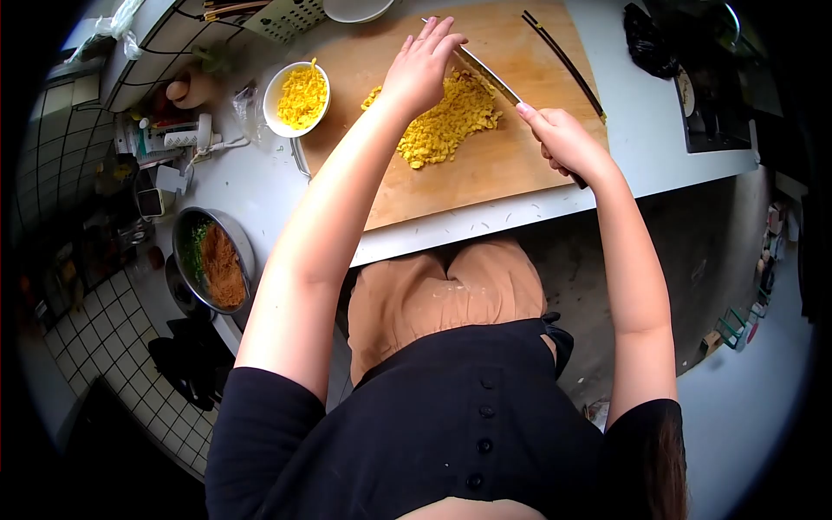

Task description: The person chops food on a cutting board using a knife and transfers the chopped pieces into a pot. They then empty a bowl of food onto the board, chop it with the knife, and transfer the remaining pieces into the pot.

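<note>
My right hand (565, 143) is wrapped around the dark handle of a long-bladed knife (490, 76), whose blade slants up and left over a heap of chopped yellow egg (446, 130). Near the far end of the blade is my left hand (422, 69), fingers stretched out and palm turned down; whether it presses on the blade I cannot tell. Part of the egg heap is hidden behind the left hand and wrist. Everything here lies on a wooden cutting board (529, 165). To its left stands a white bowl (273, 119) holding more yellow egg pieces (303, 94).
A pair of dark chopsticks (568, 68) lies along the board's right side. At left, a metal pot (246, 247) contains green and orange-brown ingredients. A perforated basket (293, 19) and a white dish (357, 9) sit at the back. A black plastic bag (648, 43) rests at right.
</note>
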A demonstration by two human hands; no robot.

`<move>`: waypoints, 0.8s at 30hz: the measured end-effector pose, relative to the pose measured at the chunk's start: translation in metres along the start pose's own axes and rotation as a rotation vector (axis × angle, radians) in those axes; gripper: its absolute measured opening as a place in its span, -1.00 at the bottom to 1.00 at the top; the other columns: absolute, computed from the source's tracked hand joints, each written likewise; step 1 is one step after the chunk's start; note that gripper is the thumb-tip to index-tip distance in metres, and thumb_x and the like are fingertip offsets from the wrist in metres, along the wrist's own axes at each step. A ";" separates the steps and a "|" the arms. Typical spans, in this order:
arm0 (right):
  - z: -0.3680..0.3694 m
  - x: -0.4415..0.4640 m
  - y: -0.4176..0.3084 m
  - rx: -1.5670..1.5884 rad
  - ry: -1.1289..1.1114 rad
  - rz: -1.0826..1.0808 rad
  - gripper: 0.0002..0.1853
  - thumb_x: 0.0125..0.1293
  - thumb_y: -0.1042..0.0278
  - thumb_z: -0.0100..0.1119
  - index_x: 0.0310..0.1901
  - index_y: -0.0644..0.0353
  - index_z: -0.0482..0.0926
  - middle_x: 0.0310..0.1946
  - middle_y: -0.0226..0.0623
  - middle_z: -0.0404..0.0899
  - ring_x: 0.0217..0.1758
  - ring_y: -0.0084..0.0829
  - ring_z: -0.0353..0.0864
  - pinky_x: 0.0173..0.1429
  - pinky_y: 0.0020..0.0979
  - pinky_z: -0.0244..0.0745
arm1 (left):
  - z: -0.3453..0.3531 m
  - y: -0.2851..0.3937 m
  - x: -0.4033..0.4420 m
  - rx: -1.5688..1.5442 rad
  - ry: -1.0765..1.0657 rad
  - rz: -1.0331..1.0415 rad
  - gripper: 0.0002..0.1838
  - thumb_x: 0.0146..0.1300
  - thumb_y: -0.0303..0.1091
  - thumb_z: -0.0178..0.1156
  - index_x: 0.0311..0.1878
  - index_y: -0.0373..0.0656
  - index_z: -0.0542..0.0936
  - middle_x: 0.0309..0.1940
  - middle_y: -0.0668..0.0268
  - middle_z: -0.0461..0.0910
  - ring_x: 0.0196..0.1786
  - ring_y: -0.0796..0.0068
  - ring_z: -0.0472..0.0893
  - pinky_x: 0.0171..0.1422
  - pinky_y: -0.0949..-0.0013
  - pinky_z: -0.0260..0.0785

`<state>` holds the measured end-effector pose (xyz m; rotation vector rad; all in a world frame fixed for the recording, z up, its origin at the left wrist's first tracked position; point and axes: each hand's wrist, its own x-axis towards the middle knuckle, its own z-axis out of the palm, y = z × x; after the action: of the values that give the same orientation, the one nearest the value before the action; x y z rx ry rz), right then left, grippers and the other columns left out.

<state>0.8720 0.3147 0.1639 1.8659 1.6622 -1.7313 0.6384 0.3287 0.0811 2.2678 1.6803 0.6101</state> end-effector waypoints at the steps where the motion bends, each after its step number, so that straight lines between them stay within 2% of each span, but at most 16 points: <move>1: 0.000 -0.003 -0.004 0.001 -0.006 0.012 -0.47 0.39 -0.24 -0.12 -0.52 0.05 0.19 -0.74 -0.54 0.14 -0.77 -0.67 0.07 -0.72 -0.55 0.06 | -0.002 -0.001 0.000 0.001 -0.011 0.002 -0.34 -0.04 -0.77 -0.05 0.19 0.00 0.36 0.43 0.22 0.12 0.51 0.11 0.02 0.48 -0.05 0.05; 4: 0.032 0.018 0.043 0.278 -0.016 -0.052 -0.49 0.41 -0.22 -0.13 -0.51 0.05 0.21 -0.74 -0.54 0.13 -0.78 -0.67 0.05 -0.72 -0.56 0.04 | 0.001 0.003 0.003 0.018 -0.058 0.054 -0.34 -0.04 -0.76 -0.05 0.19 0.01 0.38 0.44 0.23 0.13 0.51 0.13 0.02 0.49 -0.04 0.04; 5: 0.044 0.018 0.046 0.349 0.043 -0.076 -0.50 0.41 -0.20 -0.13 -0.50 0.05 0.22 -0.74 -0.56 0.13 -0.79 -0.67 0.07 -0.72 -0.55 0.06 | 0.003 0.006 0.007 0.033 -0.068 0.053 -0.35 0.00 -0.73 -0.04 0.21 0.02 0.38 0.43 0.23 0.14 0.51 0.15 0.03 0.50 -0.02 0.03; 7: 0.045 0.020 0.047 0.343 0.038 -0.043 -0.51 0.41 -0.19 -0.11 -0.50 0.05 0.23 -0.74 -0.56 0.15 -0.79 -0.68 0.09 -0.73 -0.54 0.06 | 0.005 0.006 0.013 0.070 -0.087 0.039 -0.38 0.07 -0.66 -0.01 0.25 0.03 0.37 0.43 0.24 0.16 0.50 0.20 0.05 0.51 0.04 0.01; 9: 0.034 0.017 0.043 0.298 0.034 -0.060 -0.51 0.41 -0.17 -0.09 -0.51 0.05 0.24 -0.74 -0.56 0.16 -0.79 -0.68 0.10 -0.74 -0.54 0.06 | -0.008 0.000 0.014 -0.079 -0.026 0.010 -0.34 0.04 -0.69 -0.04 0.27 0.03 0.37 0.44 0.20 0.14 0.51 0.20 0.02 0.53 0.08 -0.01; 10: 0.025 0.020 0.040 0.271 0.035 -0.080 -0.51 0.41 -0.17 -0.09 -0.52 0.05 0.24 -0.74 -0.56 0.16 -0.79 -0.68 0.11 -0.74 -0.54 0.06 | -0.014 -0.002 0.008 -0.135 0.081 0.004 -0.35 0.02 -0.69 -0.06 0.26 -0.05 0.38 0.35 0.12 0.27 0.45 0.17 0.18 0.48 0.14 0.09; 13: 0.000 0.019 0.042 0.028 0.165 -0.141 -0.52 0.31 -0.17 0.09 -0.50 0.07 0.31 -0.74 -0.56 0.21 -0.77 -0.69 0.20 -0.72 -0.55 0.13 | -0.052 0.010 -0.029 -0.322 0.205 -0.202 -0.47 0.03 -0.67 -0.06 0.14 -0.17 0.45 0.15 0.09 0.48 0.26 0.15 0.42 0.33 0.18 0.27; 15: -0.012 0.022 0.045 -0.024 0.198 -0.085 -0.61 0.29 -0.07 0.16 -0.43 0.08 0.40 -0.74 -0.58 0.24 -0.76 -0.69 0.23 -0.70 -0.56 0.16 | -0.053 0.013 -0.066 -0.353 0.293 -0.279 -0.61 0.06 -0.65 -0.06 0.00 -0.26 0.49 -0.10 0.11 0.60 0.02 0.16 0.57 0.13 0.20 0.40; 17: -0.020 0.028 0.049 -0.037 0.207 -0.067 -0.64 0.30 -0.02 0.15 -0.44 0.09 0.39 -0.74 -0.58 0.25 -0.76 -0.69 0.23 -0.71 -0.55 0.17 | -0.046 0.016 -0.101 -0.472 0.295 -0.425 -0.70 0.11 -0.66 -0.08 -0.10 -0.29 0.51 -0.19 0.11 0.61 -0.07 0.20 0.60 0.06 0.27 0.43; 20: -0.017 0.031 0.050 -0.082 0.222 -0.092 -0.60 0.31 0.01 0.11 -0.52 0.11 0.31 -0.72 -0.52 0.25 -0.75 -0.63 0.25 -0.70 -0.49 0.19 | -0.043 0.020 -0.139 -0.589 0.329 -0.587 -0.76 0.19 -0.66 -0.11 -0.13 -0.34 0.50 -0.25 0.11 0.60 -0.11 0.29 0.60 0.03 0.35 0.42; 24: 0.009 0.028 0.052 -0.057 0.146 -0.085 -0.63 0.33 0.06 0.08 -0.50 0.13 0.32 -0.72 -0.51 0.26 -0.75 -0.63 0.26 -0.69 -0.48 0.19 | -0.043 0.019 -0.169 -0.624 0.376 -0.731 -0.79 0.23 -0.63 -0.11 -0.13 -0.34 0.49 -0.28 0.13 0.58 -0.15 0.33 0.60 0.00 0.37 0.43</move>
<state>0.8975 0.3048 0.1108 1.9667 1.8477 -1.5930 0.5925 0.1602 0.0966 1.0561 1.9383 1.1887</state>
